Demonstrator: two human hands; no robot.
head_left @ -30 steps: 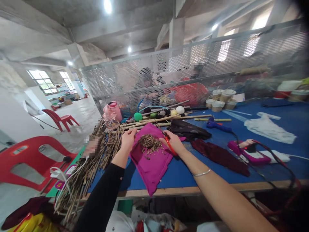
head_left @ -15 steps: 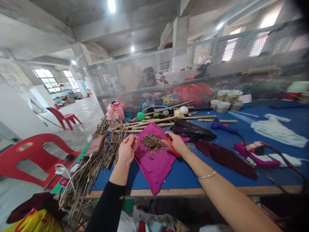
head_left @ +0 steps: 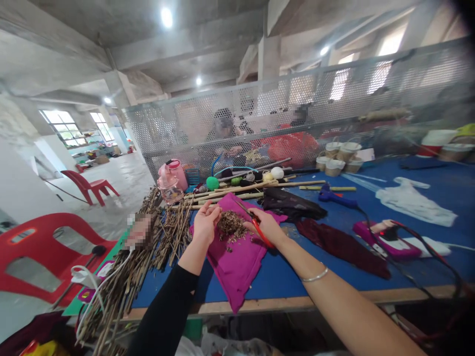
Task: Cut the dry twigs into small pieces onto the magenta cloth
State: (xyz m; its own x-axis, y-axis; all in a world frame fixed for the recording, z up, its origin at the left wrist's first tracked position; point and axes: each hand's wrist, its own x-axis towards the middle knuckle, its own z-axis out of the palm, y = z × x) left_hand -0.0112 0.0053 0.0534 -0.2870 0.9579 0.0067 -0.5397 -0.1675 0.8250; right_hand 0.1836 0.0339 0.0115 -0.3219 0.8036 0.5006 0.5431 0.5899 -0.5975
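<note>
A: R hand (head_left: 265, 225), what's it got?
B: Closed round the red handles of the scissors (head_left: 256, 226), at the right edge of the magenta cloth (head_left: 237, 262). Blades point over the cloth's far end. Can't tell if they're parted, too thin to read.
A: L hand (head_left: 205, 223)?
B: At the cloth's left edge, fingers curled in, thumb near fingertips. Maybe a bit of stem pinched, maybe nothing, can't tell.
A: And the chopped stuff?
B: Brown chip pile (head_left: 230, 223) sits on the cloth's far half, btwn the two hands, right by the L fingers.
A: Risks?
B: Imo the main one is that the blade tips are v. close to the L fingers, both at the pile. A snip w/o looking could nick a finger.
A: Else?
B: Cloth's near corner hangs off the blue table (head_left: 297, 269) edge. A tug or forearm drag could slide the chips off. A few bits lie loose beside the pile. Also the dry stem bundle (head_left: 148, 252) lies just left of the cloth, near the L forearm, so an elbow could knock stems off.
</note>
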